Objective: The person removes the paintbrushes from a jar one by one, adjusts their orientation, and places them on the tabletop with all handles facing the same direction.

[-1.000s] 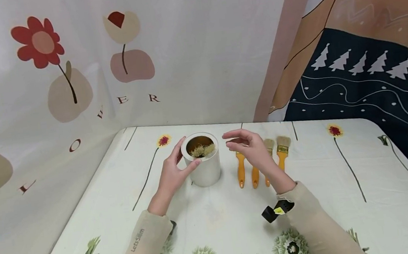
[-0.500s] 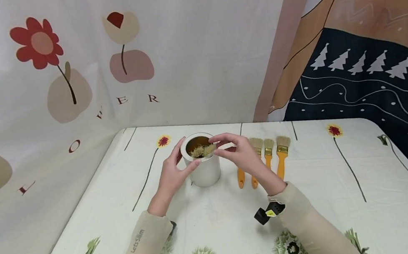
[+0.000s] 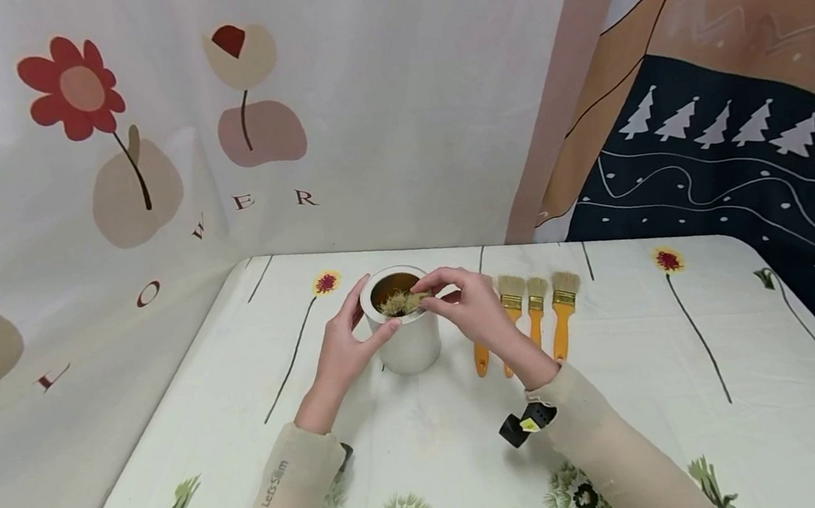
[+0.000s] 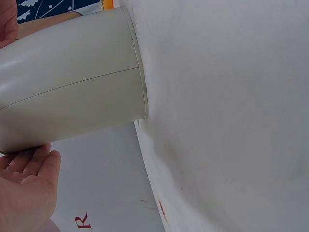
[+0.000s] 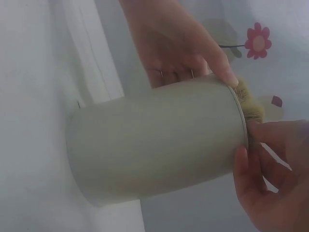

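Note:
A whitish cylindrical can (image 3: 411, 347) stands upright on the table, with tan paintbrush bristles (image 3: 396, 304) bunched at its mouth. My left hand (image 3: 341, 347) grips the can from the left, thumb at the near rim and fingers behind. In the left wrist view, those fingers (image 4: 36, 166) curl against the can's side. From the right, my right hand (image 3: 476, 306) reaches to the rim and pinches bristles between thumb and forefinger. The right wrist view shows the bristles (image 5: 250, 101) poking just past the rim, beside the right hand (image 5: 277, 174); whatever lies deeper in the can is hidden.
Several orange-handled paintbrushes (image 3: 564, 316) lie side by side right of the can, bristles facing away, partly covered by my right hand and arm. A flower-printed white cloth (image 3: 429, 444) covers the table. Printed curtains (image 3: 400, 121) hang behind it.
My right hand has moved left from above the lying paintbrushes to the can's mouth, and its thumb and forefinger have closed on the bristles. The left hand and can stay put.

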### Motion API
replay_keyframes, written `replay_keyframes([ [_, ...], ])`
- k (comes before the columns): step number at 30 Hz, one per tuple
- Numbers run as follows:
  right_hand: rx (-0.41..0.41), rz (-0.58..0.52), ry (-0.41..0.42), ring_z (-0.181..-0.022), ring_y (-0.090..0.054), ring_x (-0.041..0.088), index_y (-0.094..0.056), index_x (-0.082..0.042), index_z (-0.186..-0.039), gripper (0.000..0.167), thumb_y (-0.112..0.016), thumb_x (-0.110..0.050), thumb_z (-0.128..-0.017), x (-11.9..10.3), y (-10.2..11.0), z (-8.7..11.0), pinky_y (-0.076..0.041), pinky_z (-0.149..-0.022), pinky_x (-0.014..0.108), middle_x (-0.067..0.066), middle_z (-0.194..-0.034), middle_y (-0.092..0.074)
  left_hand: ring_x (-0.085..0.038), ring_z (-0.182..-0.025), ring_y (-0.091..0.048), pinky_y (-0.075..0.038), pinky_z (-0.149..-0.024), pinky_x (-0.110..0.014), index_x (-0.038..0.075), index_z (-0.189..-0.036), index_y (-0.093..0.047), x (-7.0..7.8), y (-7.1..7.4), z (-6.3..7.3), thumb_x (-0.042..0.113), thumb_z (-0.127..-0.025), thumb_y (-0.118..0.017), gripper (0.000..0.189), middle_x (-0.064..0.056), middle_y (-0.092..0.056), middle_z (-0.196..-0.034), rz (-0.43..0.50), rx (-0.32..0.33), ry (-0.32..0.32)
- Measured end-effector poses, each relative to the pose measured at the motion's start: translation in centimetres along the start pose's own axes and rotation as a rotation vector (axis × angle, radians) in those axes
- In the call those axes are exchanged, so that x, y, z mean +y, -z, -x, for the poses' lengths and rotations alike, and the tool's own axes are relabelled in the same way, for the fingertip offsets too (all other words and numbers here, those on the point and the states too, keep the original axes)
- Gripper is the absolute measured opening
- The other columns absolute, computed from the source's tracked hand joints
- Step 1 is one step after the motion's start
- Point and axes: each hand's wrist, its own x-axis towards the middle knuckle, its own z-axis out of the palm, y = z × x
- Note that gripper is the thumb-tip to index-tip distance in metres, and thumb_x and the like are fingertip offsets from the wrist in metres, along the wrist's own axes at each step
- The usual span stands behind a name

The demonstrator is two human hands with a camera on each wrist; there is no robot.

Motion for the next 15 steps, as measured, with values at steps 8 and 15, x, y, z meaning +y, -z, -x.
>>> replay_keyframes([
  [8,0.021,-0.04,0.013,-0.098,-0.067,0.025,-0.073,-0.006,-0.106,0.015,-0.07,-0.008,-0.092,-0.6,0.3,0.0,-0.062,-0.086,0.043,0.012,-0.107,-0.072,-0.03,-0.144,-0.043,-0.037,-0.12,-0.047,0.014,-0.157,-0.032,0.0,0.0,0.1,0.025,-0.091,-0.074,0.08,-0.012,-0.043,-0.157,0.003,0.0,0.006],
  [15,0.058,-0.067,0.053,-0.097,-0.069,0.026,-0.073,-0.003,-0.105,0.014,-0.07,-0.006,-0.092,-1.3,1.0,-0.2,-0.062,-0.084,0.032,0.014,-0.105,-0.073,-0.031,-0.144,-0.043,-0.037,-0.12,-0.047,0.013,-0.157,-0.031,0.2,0.1,0.1,0.026,-0.091,-0.075,0.08,-0.013,-0.041,-0.157,0.005,-0.003,0.012],
])
